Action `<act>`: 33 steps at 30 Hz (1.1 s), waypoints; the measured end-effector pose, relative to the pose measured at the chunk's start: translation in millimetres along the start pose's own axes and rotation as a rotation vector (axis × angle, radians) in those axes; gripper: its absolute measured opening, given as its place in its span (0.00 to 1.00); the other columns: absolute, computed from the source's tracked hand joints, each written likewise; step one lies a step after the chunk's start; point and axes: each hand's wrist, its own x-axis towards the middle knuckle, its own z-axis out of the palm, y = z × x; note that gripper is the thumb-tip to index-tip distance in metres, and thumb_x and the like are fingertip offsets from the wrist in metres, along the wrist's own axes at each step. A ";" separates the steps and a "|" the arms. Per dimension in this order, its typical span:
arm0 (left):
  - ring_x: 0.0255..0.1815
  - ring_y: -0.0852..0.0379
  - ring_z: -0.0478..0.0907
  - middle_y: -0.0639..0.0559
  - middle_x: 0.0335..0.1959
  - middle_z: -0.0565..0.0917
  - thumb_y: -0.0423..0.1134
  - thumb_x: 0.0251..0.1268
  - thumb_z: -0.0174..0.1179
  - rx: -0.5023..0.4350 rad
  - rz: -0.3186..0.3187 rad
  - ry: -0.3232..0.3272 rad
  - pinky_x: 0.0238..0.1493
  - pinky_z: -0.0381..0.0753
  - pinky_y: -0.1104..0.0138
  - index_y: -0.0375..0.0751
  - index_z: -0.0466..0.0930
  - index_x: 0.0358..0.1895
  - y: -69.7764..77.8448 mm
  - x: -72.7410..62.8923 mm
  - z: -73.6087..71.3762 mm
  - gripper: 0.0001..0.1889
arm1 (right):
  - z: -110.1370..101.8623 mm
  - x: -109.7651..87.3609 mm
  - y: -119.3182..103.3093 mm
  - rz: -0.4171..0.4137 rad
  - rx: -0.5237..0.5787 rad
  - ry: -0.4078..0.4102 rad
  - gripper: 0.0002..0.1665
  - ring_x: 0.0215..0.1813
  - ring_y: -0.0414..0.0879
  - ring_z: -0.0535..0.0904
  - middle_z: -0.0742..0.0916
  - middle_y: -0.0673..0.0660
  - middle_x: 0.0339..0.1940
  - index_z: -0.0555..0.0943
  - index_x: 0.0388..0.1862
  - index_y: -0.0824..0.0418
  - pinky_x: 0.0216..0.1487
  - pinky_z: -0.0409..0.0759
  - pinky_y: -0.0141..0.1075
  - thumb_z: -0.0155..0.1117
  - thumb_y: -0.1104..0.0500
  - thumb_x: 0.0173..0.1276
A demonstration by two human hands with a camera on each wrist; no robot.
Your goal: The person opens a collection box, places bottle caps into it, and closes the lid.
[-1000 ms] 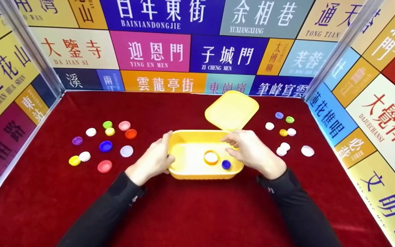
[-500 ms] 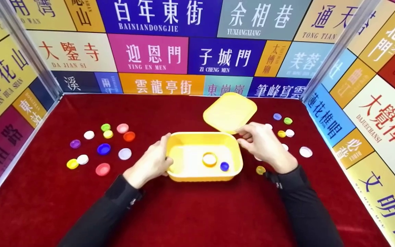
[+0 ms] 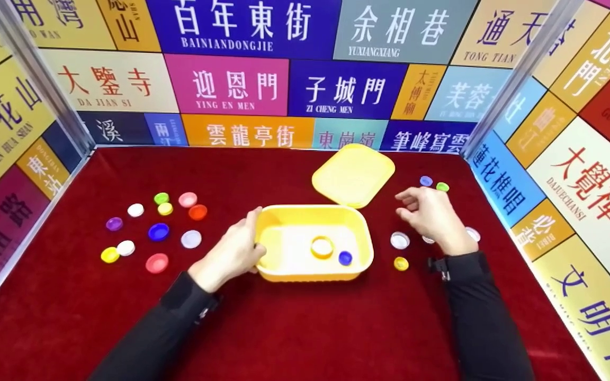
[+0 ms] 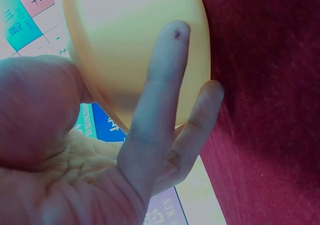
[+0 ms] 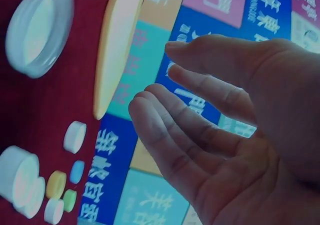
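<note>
My left hand (image 3: 231, 251) grips the left end of a yellow plastic container (image 3: 310, 275), thumb and fingers about its wall. In the left wrist view the fingers lie along the outside of the container (image 4: 135, 50). Inside it sit a yellow-rimmed cap (image 3: 322, 247) with a white middle and a small blue cap (image 3: 345, 258). My right hand (image 3: 432, 214) hovers over the bottle caps on the right, and its relaxed fingers hold nothing in the right wrist view. Nearest it are a white cap (image 3: 400, 241), a yellow cap (image 3: 401, 263) and others partly hidden by the hand.
The container's yellow lid (image 3: 352, 174) lies flat behind it on the red cloth (image 3: 294, 333). Several loose caps, among them a blue cap (image 3: 159, 232) and a red cap (image 3: 198, 212), lie on the left. Printed panels (image 3: 236, 84) wall the table's back and sides.
My right hand has moved right, from over the container's right end to above the caps there, uncovering a white and a yellow cap. The left hand keeps its grip on the container.
</note>
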 end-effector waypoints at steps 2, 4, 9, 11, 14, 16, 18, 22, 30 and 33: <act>0.25 0.55 0.89 0.26 0.82 0.76 0.26 0.76 0.63 -0.004 -0.003 -0.001 0.29 0.94 0.64 0.34 0.49 0.96 0.3 0.8 0.1 0.49 | -1.1 0.1 8.4 0.033 -0.002 -0.007 0.21 0.60 0.69 0.95 0.96 0.73 0.59 0.91 0.66 0.70 0.67 0.93 0.66 0.78 0.61 0.79; 0.26 0.55 0.89 0.26 0.81 0.76 0.26 0.76 0.63 -0.010 -0.009 -0.001 0.29 0.94 0.64 0.35 0.49 0.96 0.4 1.7 0.2 0.49 | -2.3 -0.2 16.9 0.066 -0.010 -0.015 0.22 0.61 0.70 0.94 0.95 0.74 0.60 0.90 0.67 0.70 0.68 0.92 0.66 0.78 0.60 0.79; 0.27 0.54 0.89 0.28 0.81 0.76 0.26 0.76 0.63 -0.016 -0.013 0.003 0.28 0.95 0.64 0.36 0.49 0.96 -0.1 3.7 0.2 0.50 | -7.1 -1.8 36.5 0.134 -0.044 -0.043 0.23 0.66 0.73 0.90 0.93 0.76 0.62 0.90 0.67 0.70 0.72 0.88 0.68 0.78 0.61 0.79; 0.26 0.54 0.89 0.28 0.81 0.76 0.26 0.76 0.63 -0.013 -0.011 0.003 0.28 0.94 0.64 0.36 0.49 0.96 0.1 3.6 0.1 0.50 | -9.1 -3.2 43.5 0.154 -0.052 -0.060 0.22 0.68 0.74 0.89 0.93 0.76 0.63 0.90 0.68 0.71 0.73 0.87 0.68 0.76 0.62 0.80; 0.26 0.54 0.89 0.27 0.81 0.76 0.26 0.76 0.63 -0.014 -0.010 0.000 0.28 0.94 0.64 0.36 0.49 0.96 -0.5 3.2 0.5 0.50 | -11.5 -5.7 52.4 0.184 -0.057 -0.101 0.21 0.67 0.74 0.88 0.92 0.77 0.65 0.90 0.68 0.70 0.69 0.89 0.65 0.72 0.64 0.80; 0.27 0.54 0.88 0.28 0.81 0.76 0.26 0.76 0.63 -0.015 -0.015 -0.003 0.28 0.94 0.63 0.36 0.49 0.96 -1.3 3.2 1.0 0.49 | -12.7 -7.5 57.0 0.204 -0.063 -0.135 0.21 0.66 0.72 0.86 0.91 0.77 0.65 0.91 0.69 0.68 0.65 0.89 0.60 0.70 0.65 0.81; 0.29 0.54 0.88 0.28 0.81 0.76 0.26 0.76 0.63 -0.017 -0.019 -0.006 0.28 0.95 0.63 0.37 0.49 0.96 -1.9 3.4 1.6 0.49 | -13.8 -9.1 60.3 0.224 -0.071 -0.167 0.21 0.64 0.70 0.84 0.90 0.78 0.66 0.91 0.69 0.67 0.59 0.87 0.55 0.68 0.65 0.81; 0.29 0.54 0.88 0.29 0.82 0.75 0.26 0.77 0.63 -0.019 -0.020 -0.007 0.29 0.95 0.63 0.37 0.49 0.96 -1.0 3.3 1.3 0.49 | -15.2 -11.4 64.3 0.228 -0.088 -0.213 0.22 0.64 0.70 0.84 0.90 0.78 0.67 0.92 0.69 0.65 0.58 0.86 0.52 0.66 0.68 0.81; 0.30 0.53 0.88 0.29 0.81 0.76 0.26 0.77 0.63 -0.008 -0.014 -0.003 0.29 0.95 0.63 0.36 0.50 0.96 -0.4 2.2 0.1 0.49 | -15.8 -11.8 66.8 0.187 -0.115 -0.250 0.26 0.64 0.68 0.85 0.92 0.74 0.66 0.95 0.64 0.64 0.63 0.84 0.53 0.66 0.73 0.71; 0.32 0.51 0.89 0.28 0.80 0.76 0.26 0.76 0.63 -0.009 -0.009 0.001 0.29 0.95 0.63 0.35 0.51 0.96 -0.7 1.2 0.7 0.48 | -15.7 -11.5 66.8 0.192 -0.106 -0.253 0.22 0.59 0.65 0.87 0.94 0.72 0.61 0.95 0.61 0.66 0.56 0.85 0.46 0.70 0.72 0.70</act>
